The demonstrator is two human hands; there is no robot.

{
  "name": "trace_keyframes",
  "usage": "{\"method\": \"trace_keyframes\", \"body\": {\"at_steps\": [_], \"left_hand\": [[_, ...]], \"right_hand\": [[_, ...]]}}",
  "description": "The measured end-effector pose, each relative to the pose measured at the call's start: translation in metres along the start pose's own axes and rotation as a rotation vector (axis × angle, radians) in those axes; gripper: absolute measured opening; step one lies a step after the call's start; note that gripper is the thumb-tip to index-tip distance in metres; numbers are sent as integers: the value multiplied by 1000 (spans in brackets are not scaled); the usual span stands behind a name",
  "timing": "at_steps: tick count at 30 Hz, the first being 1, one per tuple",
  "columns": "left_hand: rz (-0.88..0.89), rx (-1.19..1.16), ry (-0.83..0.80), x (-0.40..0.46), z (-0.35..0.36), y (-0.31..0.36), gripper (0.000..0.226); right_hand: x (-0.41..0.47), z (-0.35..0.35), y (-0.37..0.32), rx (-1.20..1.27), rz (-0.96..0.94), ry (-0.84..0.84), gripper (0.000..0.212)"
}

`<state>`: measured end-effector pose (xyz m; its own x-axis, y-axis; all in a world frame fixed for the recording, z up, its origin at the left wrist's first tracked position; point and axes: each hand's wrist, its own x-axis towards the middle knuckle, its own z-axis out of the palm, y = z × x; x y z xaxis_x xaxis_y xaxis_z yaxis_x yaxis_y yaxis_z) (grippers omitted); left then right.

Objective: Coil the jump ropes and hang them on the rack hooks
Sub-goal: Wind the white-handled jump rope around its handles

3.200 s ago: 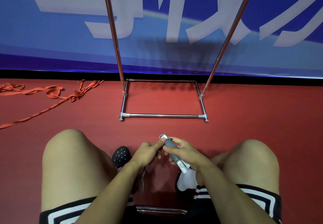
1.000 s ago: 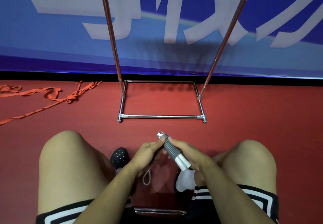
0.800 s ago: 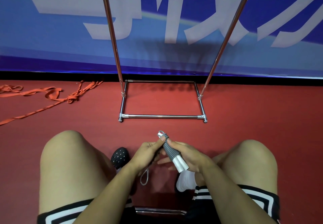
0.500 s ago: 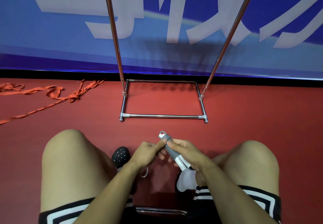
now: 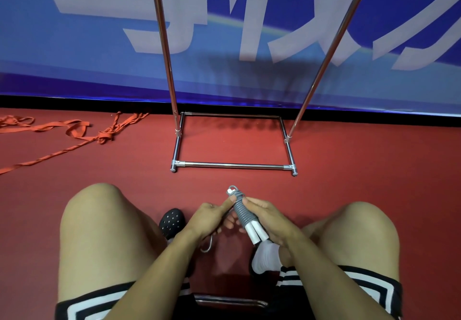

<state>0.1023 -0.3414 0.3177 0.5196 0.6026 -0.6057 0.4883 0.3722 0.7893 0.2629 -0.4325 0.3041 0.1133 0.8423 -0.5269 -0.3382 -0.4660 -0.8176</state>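
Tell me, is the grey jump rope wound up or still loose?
Mostly wound: grey cord wraps tightly around the two white handles; a short loop hangs below the left hand.

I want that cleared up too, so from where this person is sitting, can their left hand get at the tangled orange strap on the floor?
Probably not: the left hand is busy on the grey-wrapped white-handled jump rope, and the orange strap lies well beyond the left knee.
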Motion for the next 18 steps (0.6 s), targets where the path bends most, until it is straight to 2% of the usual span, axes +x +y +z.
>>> {"method": "trace_keyframes", "body": {"at_steps": [4,9,13,18], "left_hand": [[-8,-122,-30,-1,2,3,56],[-25,-3,2,-4,0,5,61],[-68,32,-14,-5,-2,4,70],[-47,73,34,-2,-2,0,66]], "right_hand": [[-5,-1,-7,1,-11,-41,31],[-5,-2,-6,3,-4,-9,30],[-2,-2,-4,48,29,19,37],[-2,-4,-3,61,-10,20,30]]}}
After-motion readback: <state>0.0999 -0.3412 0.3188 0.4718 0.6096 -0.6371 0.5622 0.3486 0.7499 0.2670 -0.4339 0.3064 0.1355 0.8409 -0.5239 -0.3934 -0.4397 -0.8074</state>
